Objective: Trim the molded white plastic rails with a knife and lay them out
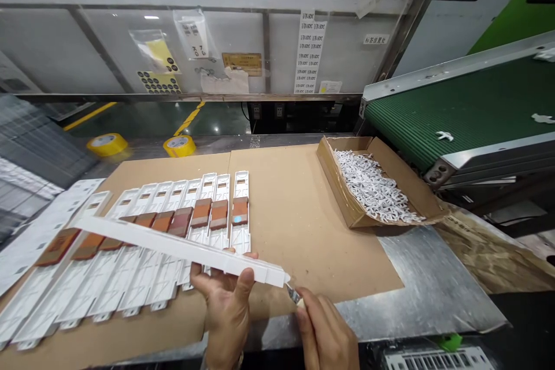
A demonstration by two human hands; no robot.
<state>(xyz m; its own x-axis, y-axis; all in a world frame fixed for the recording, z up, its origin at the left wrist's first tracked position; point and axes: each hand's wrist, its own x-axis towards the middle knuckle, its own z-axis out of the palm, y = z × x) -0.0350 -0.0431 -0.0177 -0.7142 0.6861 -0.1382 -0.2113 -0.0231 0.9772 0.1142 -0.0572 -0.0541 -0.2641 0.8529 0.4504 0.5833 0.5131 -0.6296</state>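
Note:
My left hand [225,300] grips a long white plastic strip [182,248] near its right end, thumb on the near side and fingers behind. The strip slants up to the left above the cardboard. In my right hand [327,332] is a small trimming knife [295,295] with a shiny metal blade; its handle is mostly hidden by my fingers. The blade tip is at the right end of the strip, and I cannot tell if it touches. Behind the strip, several similar white plastic parts [143,277] lie side by side, with reddish-brown blocks [219,215] resting across them.
A cardboard sheet [286,196] covers much of the metal table [416,266]. An open carton [347,208] of small white plastic pieces stands at the right. Two yellow tape rolls [179,145] are at the back left. A green conveyor belt [468,110] rises behind the carton.

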